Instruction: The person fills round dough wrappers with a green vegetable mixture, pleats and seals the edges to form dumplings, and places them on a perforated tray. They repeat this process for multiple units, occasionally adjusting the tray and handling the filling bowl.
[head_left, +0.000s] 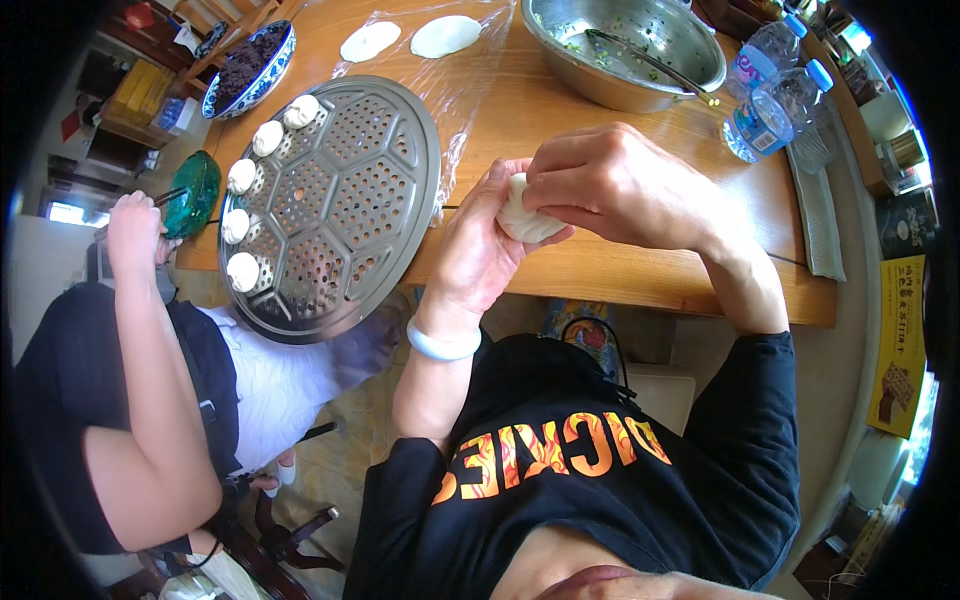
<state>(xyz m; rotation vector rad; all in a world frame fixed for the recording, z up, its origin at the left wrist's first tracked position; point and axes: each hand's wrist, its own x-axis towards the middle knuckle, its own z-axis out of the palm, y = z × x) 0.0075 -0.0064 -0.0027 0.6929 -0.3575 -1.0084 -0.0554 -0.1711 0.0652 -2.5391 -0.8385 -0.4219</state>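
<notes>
My left hand (480, 244), with a pale bangle at its wrist, cups a white dough bun (529, 217) from below and the side. The fingertips of my right hand (604, 184) pinch the bun's gathered top and hide part of it. To the left lies a round perforated metal steamer tray (367, 202), overhanging the table's front edge. Several pleated buns (241, 177) stand in a curve along its left side. Two flat dough wrappers (445, 36) lie on clear plastic film (469, 82) beyond the tray. A steel mixing bowl (600, 82) holds chopsticks (652, 60) and scraps of green filling.
At left, another person's hand (135, 225) is by a green bowl (193, 191) with chopsticks. A blue-and-white bowl (259, 82) of dark filling sits at the back left. Plastic bottles (761, 120) stand at the right of the wooden table (720, 281).
</notes>
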